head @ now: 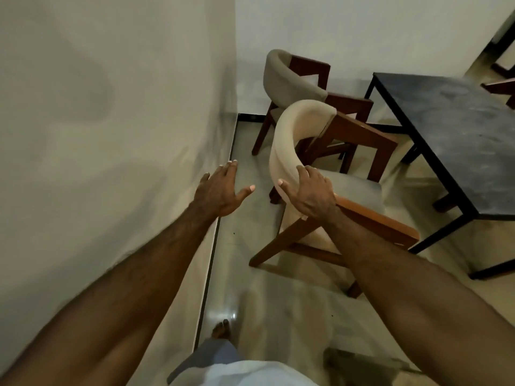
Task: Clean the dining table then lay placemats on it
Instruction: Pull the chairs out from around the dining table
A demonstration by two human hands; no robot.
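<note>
The dark dining table point(457, 140) with black metal legs stands at the right, its top bare and dusty-looking. A wooden chair with a curved cream backrest point(292, 140) stands beside it, turned away from the table. My right hand point(309, 193) grips the lower end of that backrest. My left hand point(223, 190) hovers in the air left of the chair, fingers spread, holding nothing. No placemats or cloth are in view.
A second chair with a grey backrest point(289, 76) stands behind the first, near the wall corner. A pale wall point(111, 121) runs close along the left. Part of another chair point(501, 84) shows at the table's far side. My bare foot point(221, 328) is on the glossy floor.
</note>
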